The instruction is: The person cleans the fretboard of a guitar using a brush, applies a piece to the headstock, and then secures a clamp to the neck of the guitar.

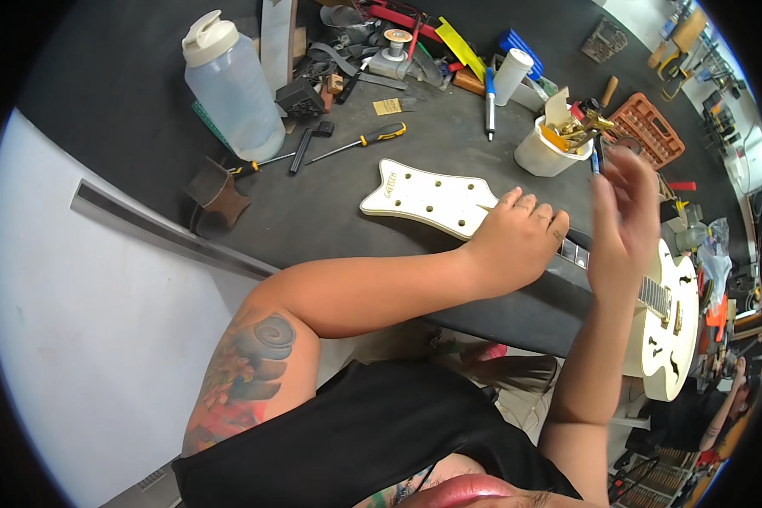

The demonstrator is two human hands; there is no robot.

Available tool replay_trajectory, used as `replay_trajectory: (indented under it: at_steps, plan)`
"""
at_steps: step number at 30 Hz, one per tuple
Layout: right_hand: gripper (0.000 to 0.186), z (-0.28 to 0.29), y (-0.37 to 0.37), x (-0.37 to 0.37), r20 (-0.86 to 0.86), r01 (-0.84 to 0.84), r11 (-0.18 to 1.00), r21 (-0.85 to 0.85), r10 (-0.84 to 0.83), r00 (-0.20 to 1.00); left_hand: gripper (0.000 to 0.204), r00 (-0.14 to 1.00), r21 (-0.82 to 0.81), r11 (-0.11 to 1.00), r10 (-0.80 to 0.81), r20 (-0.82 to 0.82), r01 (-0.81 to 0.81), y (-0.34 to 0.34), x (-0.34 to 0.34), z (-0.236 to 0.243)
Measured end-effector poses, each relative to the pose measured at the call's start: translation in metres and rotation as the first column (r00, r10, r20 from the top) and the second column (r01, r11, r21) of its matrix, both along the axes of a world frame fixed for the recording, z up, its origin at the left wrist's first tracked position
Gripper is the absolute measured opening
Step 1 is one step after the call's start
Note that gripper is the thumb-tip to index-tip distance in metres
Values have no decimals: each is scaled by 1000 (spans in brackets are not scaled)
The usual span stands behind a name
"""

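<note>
A cream-white electric guitar lies across the bench, its headstock drilled with several bare holes and its body at the right. My left hand is wrapped over the guitar neck just behind the headstock. A small pointed sliver shows beside its fingers; I cannot make out what it is. Raised above the fretboard, my right hand has its thumb apart from its curled, slightly blurred fingers, and nothing shows in it. Past that hand stands a white tub of brass-coloured parts and tools.
A large water bottle stands at the back left. Nearby lie a yellow-black screwdriver and a brown leather-like piece. A blue-and-white tube tool, a white canister and an orange case sit farther back. Another person is at far right.
</note>
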State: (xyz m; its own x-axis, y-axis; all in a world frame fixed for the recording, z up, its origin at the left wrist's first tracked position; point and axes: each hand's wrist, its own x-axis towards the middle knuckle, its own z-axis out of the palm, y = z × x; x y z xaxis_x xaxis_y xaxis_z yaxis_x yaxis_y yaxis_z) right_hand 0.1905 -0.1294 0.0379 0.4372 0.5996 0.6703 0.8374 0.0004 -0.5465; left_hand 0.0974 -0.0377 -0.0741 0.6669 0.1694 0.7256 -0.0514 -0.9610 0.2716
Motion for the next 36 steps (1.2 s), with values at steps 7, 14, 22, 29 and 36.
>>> replay_trajectory:
  at_steps: [7,14,22,29,36]
  plan:
    - [26,-24,215,-87,206,-105,434,-895,609,766,25,903,-500,754,-324,282,426,5,-2,-7]
    - [27,-85,242,-141,361,-80,487,-870,738,570,58,957,181,983,80,-280,-29,6,5,-18]
    - [28,-30,196,-108,39,-313,507,-803,569,822,58,975,54,998,31,-218,-20,2,8,-14]
    - [40,-6,16,-54,-848,-351,800,487,529,30,41,978,-168,964,-208,14,207,11,3,-12]
    - [17,-65,-143,-33,-741,43,785,618,563,366,30,994,82,997,5,-113,4,-2,9,-1]
